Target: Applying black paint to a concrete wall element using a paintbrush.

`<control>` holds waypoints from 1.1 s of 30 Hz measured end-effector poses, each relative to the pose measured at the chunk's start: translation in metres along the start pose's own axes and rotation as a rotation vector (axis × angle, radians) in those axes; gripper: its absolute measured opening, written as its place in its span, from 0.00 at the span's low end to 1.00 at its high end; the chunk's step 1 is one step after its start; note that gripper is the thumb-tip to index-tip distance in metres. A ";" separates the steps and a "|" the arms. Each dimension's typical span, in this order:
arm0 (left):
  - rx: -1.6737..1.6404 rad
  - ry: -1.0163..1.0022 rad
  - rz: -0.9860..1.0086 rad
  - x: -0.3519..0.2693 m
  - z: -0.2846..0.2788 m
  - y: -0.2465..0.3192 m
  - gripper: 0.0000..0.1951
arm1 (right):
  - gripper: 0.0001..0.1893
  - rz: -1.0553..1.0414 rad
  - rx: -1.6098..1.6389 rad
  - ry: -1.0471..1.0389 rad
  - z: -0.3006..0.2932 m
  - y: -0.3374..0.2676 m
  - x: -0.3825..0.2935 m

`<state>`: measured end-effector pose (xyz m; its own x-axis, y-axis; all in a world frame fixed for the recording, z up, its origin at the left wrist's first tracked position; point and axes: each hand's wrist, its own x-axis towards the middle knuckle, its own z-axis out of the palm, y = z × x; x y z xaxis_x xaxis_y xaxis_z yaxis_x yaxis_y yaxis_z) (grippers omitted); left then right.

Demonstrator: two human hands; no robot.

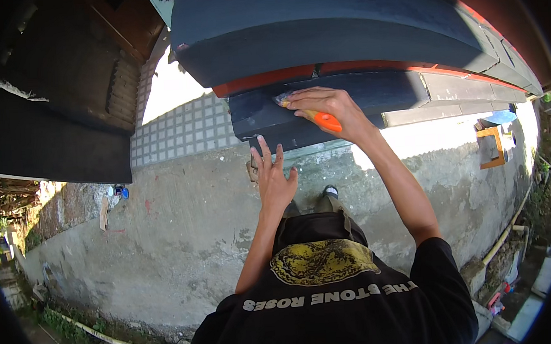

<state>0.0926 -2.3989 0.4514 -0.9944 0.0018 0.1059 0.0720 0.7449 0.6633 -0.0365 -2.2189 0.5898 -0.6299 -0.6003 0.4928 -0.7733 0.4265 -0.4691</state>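
Observation:
My right hand (pixel 335 104) grips a paintbrush (pixel 328 122) with an orange-ended handle. Its bristles (pixel 280 99) meet the dark-painted face of a stepped masonry ledge (pixel 252 108), where the coating looks darker around the tip. Lower and to the left, my left hand (pixel 275 184) holds nothing, its fingers spread. Its fingertips are by the ledge's lower left corner; whether they touch it I cannot tell. Above the brush, a red strip (pixel 265 80) runs beneath a larger dark ledge (pixel 324 41).
Below lies a stained concrete floor (pixel 188 210), with grid-patterned tiles (pixel 183 125) at left. Small containers (pixel 118 191) stand on the left, near a flat strip (pixel 103 213). An orange-yellow frame (pixel 490 147) is at right. Pipes (pixel 506 233) follow the floor's outer edge.

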 end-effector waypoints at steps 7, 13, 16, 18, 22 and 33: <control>0.015 -0.001 -0.020 -0.002 0.000 -0.001 0.32 | 0.10 0.236 -0.311 -0.093 -0.068 -0.009 -0.021; -0.029 -0.028 -0.060 0.002 -0.004 0.007 0.33 | 0.12 0.149 -0.443 -0.086 -0.024 -0.017 -0.002; -0.004 -0.020 -0.048 0.001 -0.001 0.004 0.33 | 0.16 0.151 -0.412 -0.112 0.015 -0.033 0.022; -0.011 -0.010 -0.043 0.001 0.000 0.004 0.33 | 0.16 0.126 -0.378 -0.122 0.032 -0.043 0.037; 0.043 0.008 -0.034 0.000 0.004 0.004 0.35 | 0.15 0.071 -0.314 -0.185 0.063 -0.052 0.060; 0.059 0.025 -0.041 0.001 0.001 0.009 0.35 | 0.14 -0.047 0.026 -0.240 0.030 -0.042 0.044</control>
<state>0.0924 -2.3917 0.4571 -0.9941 -0.0459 0.0982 0.0255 0.7818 0.6230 -0.0298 -2.2839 0.6088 -0.5558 -0.7641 0.3275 -0.7975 0.3788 -0.4696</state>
